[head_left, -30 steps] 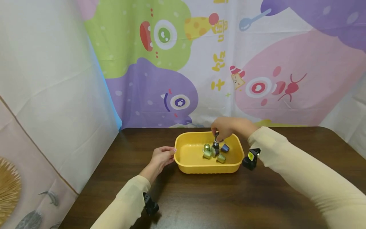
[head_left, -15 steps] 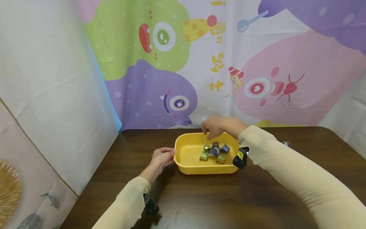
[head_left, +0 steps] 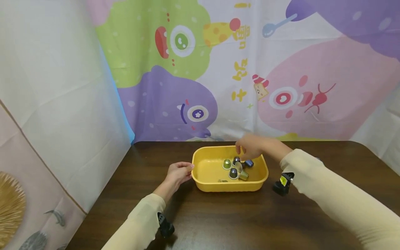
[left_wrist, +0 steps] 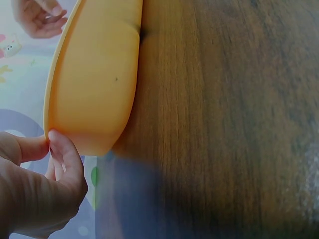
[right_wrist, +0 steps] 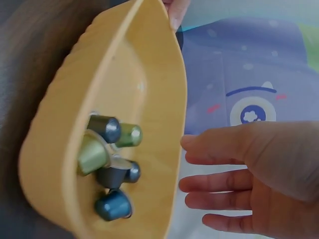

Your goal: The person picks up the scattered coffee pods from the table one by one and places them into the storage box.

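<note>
A yellow plastic bin (head_left: 231, 187) stands on the table with several coffee capsules inside. Its left end is pinched at the rim between thumb and fingers of my left hand (head_left: 178, 172). Over the bin's right back part hovers my right hand (head_left: 251, 146), fingers loosely extended and nothing between them in the right wrist view. Below it lie a blue capsule (head_left: 249, 163), a dark capsule (head_left: 236, 160) and an olive-green one (head_left: 243, 175). Another dark capsule (head_left: 233, 173) and a light green capsule (head_left: 226, 164) rest farther left. The front wall mostly hides one capsule (head_left: 222, 180).
The dark wooden table (head_left: 218, 218) extends around the bin. A printed cartoon curtain (head_left: 234, 114) hangs behind its back edge. A small object (head_left: 318, 158) shows just behind the right sleeve, mostly hidden. Black cameras sit on both wrists.
My right hand, pinching a dark capsule at first, moved left over the bin without it, then back right. Capsules in the bin have shifted, one to the front wall. My left hand stays put.
</note>
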`<state>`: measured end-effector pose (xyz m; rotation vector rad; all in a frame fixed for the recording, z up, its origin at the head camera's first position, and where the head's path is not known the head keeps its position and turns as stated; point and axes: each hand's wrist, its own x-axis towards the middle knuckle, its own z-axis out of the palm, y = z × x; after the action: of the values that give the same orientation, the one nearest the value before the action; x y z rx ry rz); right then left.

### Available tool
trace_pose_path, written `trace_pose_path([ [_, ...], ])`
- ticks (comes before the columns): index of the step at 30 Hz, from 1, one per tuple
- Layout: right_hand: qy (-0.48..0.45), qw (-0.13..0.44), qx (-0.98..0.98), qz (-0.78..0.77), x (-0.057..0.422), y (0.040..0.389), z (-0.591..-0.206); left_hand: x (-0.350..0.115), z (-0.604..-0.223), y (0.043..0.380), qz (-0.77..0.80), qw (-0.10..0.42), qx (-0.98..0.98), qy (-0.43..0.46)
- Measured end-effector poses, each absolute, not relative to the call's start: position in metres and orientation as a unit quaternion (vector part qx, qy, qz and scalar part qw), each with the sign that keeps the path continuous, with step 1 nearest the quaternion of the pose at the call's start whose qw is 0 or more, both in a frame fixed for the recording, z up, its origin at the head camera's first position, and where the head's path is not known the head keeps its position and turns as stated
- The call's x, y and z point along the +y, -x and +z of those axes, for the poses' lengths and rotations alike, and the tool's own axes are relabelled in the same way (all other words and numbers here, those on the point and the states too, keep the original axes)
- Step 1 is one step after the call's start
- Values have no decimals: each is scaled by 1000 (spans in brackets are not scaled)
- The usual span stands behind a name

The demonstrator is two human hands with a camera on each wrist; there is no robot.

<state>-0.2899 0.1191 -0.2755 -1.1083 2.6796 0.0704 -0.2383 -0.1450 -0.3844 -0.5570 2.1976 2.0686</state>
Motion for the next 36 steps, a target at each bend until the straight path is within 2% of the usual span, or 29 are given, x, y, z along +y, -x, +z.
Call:
trace_pose_path([
  [14, 342, 58, 933, -98, 181, 263, -297, -147, -384, 240, 673, 38, 716, 181],
  [25, 321, -40, 941, -102, 228, 235, -304, -146, -380, 242, 681, 43, 709, 178],
  [36, 274, -35, 957, -85, 265, 227, -322, -148, -383, 241, 684, 49, 705, 181],
])
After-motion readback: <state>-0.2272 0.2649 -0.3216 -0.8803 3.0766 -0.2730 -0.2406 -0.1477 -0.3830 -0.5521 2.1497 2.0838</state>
